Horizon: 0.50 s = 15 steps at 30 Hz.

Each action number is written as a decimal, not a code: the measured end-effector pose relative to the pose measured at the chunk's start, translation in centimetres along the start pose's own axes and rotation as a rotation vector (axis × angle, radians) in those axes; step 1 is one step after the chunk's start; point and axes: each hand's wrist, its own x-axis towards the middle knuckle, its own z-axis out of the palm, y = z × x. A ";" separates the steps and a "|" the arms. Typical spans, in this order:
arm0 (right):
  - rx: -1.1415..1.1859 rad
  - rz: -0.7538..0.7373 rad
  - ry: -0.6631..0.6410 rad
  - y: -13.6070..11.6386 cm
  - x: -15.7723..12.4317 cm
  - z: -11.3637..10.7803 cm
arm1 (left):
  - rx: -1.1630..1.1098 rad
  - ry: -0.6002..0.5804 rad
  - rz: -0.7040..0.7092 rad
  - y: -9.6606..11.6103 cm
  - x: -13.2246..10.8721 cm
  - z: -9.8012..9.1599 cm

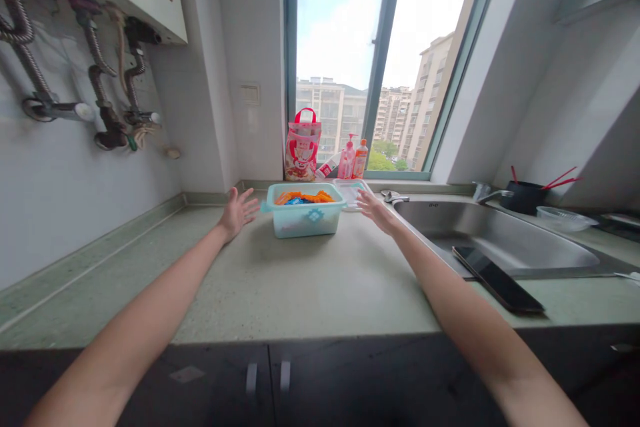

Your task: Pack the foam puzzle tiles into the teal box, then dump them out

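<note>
Turquoise tub [304,223] holds orange items [321,197] and something blue [299,201].

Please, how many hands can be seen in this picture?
2: the left hand is left of the tub; the right hand is on its other side, near the lid. Both are open.

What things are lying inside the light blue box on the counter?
Inside the light blue box are orange material and something blue beside it. Whatever lies beneath them is covered; the box's bottom cannot be seen either.
</note>
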 end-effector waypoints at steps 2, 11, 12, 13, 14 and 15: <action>-0.116 0.013 0.114 1.6 0.2 0.9 | -0.019 -0.034 0.001 0.1 -0.3 0.2; -0.396 -0.048 0.289 4.4 2.8 2.2 | -0.023 -0.067 0.022 -0.3 -0.6 1.4; -0.414 -0.058 0.300 4.5 3.2 2.2 | -0.025 -0.066 0.023 -0.2 -0.6 1.4; -0.436 -0.068 0.312 4.7 3.7 2.3 | -0.027 -0.068 0.028 -0.2 -0.6 1.4; -0.469 -0.075 0.325 4.9 4.1 2.3 | -0.021 -0.064 0.039 -0.2 -0.7 1.4; -0.514 -0.076 0.340 5.1 4.7 2.4 | -0.013 -0.062 0.052 -0.3 -0.7 1.3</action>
